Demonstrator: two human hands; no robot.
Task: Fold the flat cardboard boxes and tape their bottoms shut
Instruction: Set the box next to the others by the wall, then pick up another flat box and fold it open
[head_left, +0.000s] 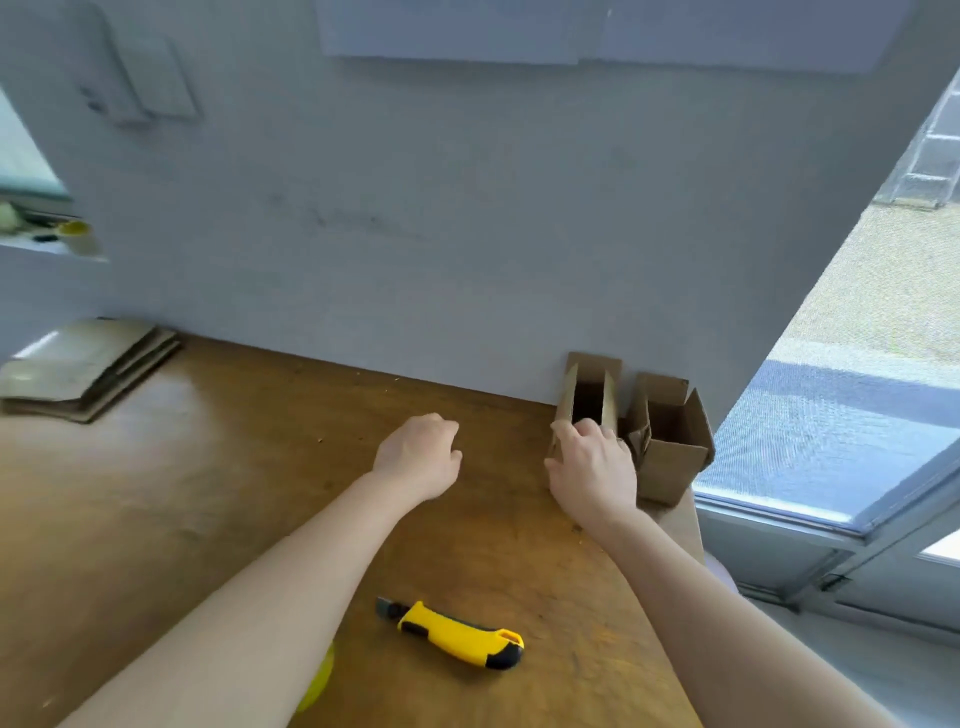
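Knife lies near the bench's front edge. Right hand grasps the far-right corner box; left hand relaxed, empty.

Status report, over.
Left hand empty above the table. Right hand grips left upright box. Flat cardboard stack far left. Utility knife near, clear of hands.

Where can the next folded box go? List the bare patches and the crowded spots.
Widest bare patch: the table between the flat cardboard stack and the left hand. A smaller one lies between the utility knife and both hands. Crowded: the far right corner, where the right hand grips one open box beside a second box against the wall.
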